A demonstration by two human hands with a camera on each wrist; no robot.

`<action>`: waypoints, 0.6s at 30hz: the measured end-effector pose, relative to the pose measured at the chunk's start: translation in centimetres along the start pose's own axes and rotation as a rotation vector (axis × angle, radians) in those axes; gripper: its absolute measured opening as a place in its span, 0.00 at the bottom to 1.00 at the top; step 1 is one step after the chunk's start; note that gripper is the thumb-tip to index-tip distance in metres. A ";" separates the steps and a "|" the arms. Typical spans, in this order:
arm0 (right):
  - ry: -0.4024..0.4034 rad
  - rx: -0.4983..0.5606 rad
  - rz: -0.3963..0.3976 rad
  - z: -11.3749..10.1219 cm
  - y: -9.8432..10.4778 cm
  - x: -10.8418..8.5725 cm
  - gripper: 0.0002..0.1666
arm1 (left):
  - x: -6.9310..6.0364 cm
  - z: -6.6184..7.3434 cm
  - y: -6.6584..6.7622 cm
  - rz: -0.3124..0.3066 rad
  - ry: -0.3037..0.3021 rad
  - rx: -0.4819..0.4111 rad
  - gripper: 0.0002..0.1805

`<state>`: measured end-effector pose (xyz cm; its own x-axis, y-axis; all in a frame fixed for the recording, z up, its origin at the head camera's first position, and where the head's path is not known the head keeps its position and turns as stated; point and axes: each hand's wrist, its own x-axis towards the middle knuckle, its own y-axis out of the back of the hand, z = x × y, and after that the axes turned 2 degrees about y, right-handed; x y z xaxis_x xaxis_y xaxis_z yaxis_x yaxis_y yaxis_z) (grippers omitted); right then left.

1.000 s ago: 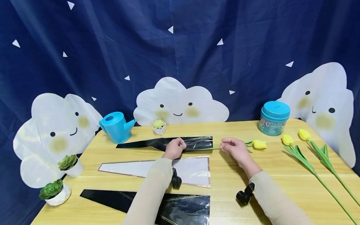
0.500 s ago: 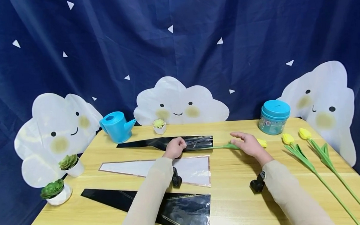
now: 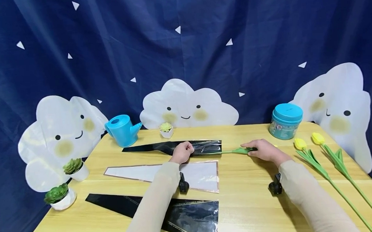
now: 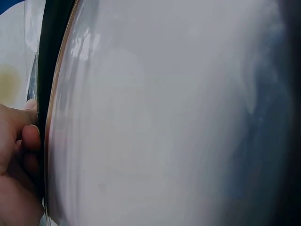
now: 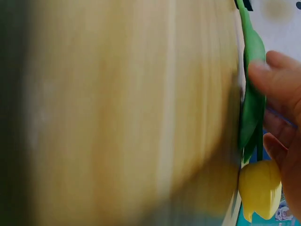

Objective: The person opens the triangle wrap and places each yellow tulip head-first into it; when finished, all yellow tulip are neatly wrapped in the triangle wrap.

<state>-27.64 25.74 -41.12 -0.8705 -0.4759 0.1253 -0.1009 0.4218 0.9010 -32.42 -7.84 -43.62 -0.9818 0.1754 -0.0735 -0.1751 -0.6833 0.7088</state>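
Note:
My left hand (image 3: 182, 152) pinches the open edge of a black tapered flower sleeve (image 3: 147, 147) with a clear front, at the back of the table. A yellow tulip lies with its stem end in the sleeve's wide right end, its green leaf (image 3: 239, 150) outside. My right hand (image 3: 263, 150) holds the tulip at the leaf and covers most of the bloom in the head view. In the right wrist view the thumb lies on the leaf, above the yellow bloom (image 5: 260, 188). The left wrist view shows curled fingers (image 4: 31, 136) at the sleeve edge.
A white sleeve (image 3: 202, 176) and another black sleeve (image 3: 193, 216) lie nearer. Two yellow tulips (image 3: 319, 169) lie at right. A blue watering can (image 3: 122, 131), a small potted plant (image 3: 166, 131) and a blue-lidded jar (image 3: 286, 122) stand at the back; two potted succulents (image 3: 63, 201) stand left.
My right hand has moved right along the tulip, opened its fingers on the way, and now grips the leaf near the bloom. My left hand has stayed on the sleeve.

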 end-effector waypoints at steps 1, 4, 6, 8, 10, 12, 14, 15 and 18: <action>0.009 -0.019 0.006 0.1 -0.1 0.0 0.21 | 0.0 0.0 -0.1 -0.003 0.000 -0.007 0.11; 0.020 -0.064 0.036 0.1 -0.5 0.0 0.17 | -0.1 -0.2 -0.2 -0.003 -0.006 -0.008 0.11; 0.026 -0.076 0.053 0.1 -0.6 0.1 0.16 | -0.1 -0.3 -0.2 -0.004 -0.010 -0.008 0.10; 0.019 -0.072 0.061 0.0 -0.7 0.1 0.16 | -0.1 -0.4 -0.1 -0.002 -0.013 0.010 0.10; 0.014 -0.068 0.067 -0.1 -0.7 0.0 0.16 | -0.1 -0.4 -0.1 -0.006 -0.011 0.023 0.10; 0.003 -0.055 0.074 -0.2 -0.7 -0.1 0.16 | 0.0 -0.3 0.0 0.002 -0.010 0.038 0.10; -0.007 -0.049 0.089 -0.3 -0.5 -0.2 0.15 | 0.1 0.0 0.0 0.015 -0.014 0.050 0.10; -0.011 -0.049 0.099 -0.4 -0.4 -0.2 0.15 | 0.2 0.1 0.0 0.023 -0.017 0.054 0.10; -0.024 -0.049 0.135 -0.6 -0.1 -0.3 0.15 | 0.4 0.4 -0.1 0.035 -0.028 0.065 0.10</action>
<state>-27.12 25.37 -40.99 -0.8859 -0.3985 0.2374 0.0412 0.4422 0.8960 -32.74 -7.45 -43.45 -0.9845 0.1730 -0.0289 -0.1350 -0.6424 0.7544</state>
